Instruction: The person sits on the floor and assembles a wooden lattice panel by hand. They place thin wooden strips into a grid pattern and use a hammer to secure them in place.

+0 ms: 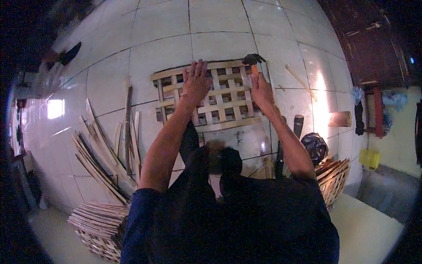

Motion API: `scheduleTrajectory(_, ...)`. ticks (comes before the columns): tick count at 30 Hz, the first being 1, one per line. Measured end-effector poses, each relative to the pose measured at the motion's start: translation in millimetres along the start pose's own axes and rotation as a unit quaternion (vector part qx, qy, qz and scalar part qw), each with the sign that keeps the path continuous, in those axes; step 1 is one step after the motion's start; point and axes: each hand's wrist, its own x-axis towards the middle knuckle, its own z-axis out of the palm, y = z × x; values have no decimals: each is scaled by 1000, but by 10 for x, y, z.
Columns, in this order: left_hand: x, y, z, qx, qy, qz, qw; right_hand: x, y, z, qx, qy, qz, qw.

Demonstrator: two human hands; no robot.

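In front of me on the tiled floor lies a lattice panel (231,124) of crossing pale strips that look like split bamboo. My left hand (197,84) rests flat on its upper left part, fingers stretched out and pointing away from me. At the panel's far right corner, my right hand (262,90) is closed round the orange handle of a hammer (253,60). The hammer's black head lies over the far edge of the panel. What is under my left palm is hidden.
Long loose strips (105,149) lie fanned out on the left, above a woven basket (99,229) with strips across it. On the right are another woven basket (332,178), a dark bag (314,147), a wooden block (340,119) and one loose strip (301,82).
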Motion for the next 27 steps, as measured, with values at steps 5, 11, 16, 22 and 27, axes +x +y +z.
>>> scheduleTrajectory(5, -155, -45, -86, -64, 40, 13, 997, -162, -299, 91, -86, -133, 24, 987)
scheduleTrajectory(11, -217, -59, -115, -64, 49, -9, 997, 10, -939, 302, -63, -132, -101, 984)
scheduleTrajectory(16, -159, -14, -41, -40, 56, 6, 998, 179, -367, 670, -10, 53, -236, 970)
scheduleTrajectory(22, -236, -97, -83, -33, 58, -10, 998, 107, -737, 397, -74, -67, -17, 995)
scheduleTrajectory(27, -218, -26, -170, -36, 42, 3, 998, 141, -423, 525, -50, -38, -42, 997)
